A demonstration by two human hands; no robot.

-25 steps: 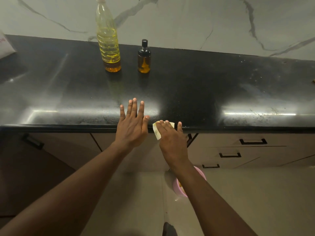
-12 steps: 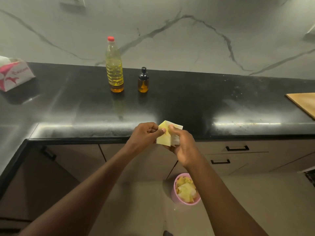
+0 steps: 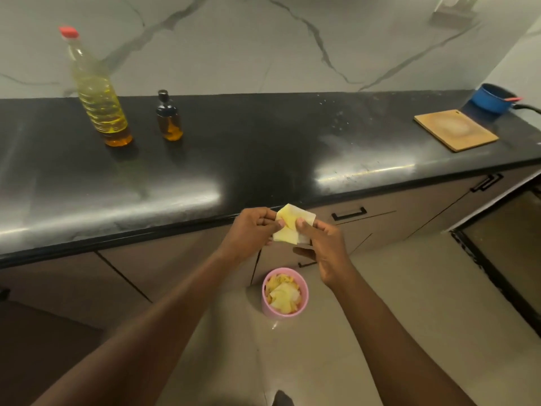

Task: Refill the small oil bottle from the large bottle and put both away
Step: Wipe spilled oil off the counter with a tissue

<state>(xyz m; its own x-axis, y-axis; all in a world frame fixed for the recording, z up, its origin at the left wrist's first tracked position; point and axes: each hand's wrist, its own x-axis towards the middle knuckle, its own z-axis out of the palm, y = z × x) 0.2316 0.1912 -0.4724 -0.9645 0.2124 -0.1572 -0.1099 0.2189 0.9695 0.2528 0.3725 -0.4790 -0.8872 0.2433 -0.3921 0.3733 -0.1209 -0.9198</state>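
The large clear oil bottle with a red cap stands upright at the back left of the black countertop. The small amber bottle with a black cap stands just to its right, a little apart from it. Both bottles are capped. In front of the counter's edge, my left hand and my right hand together pinch a folded, oil-stained yellow tissue. The tissue is held in the air above the floor, far from both bottles.
A pink bin holding crumpled yellow tissues stands on the floor below my hands. A wooden cutting board and a blue pot sit at the counter's right end. Drawers with black handles run under the counter.
My left hand left the counter's surface and joined my right hand on the tissue, which came off the counter's edge. The view swung to the right, showing the board and the pot.
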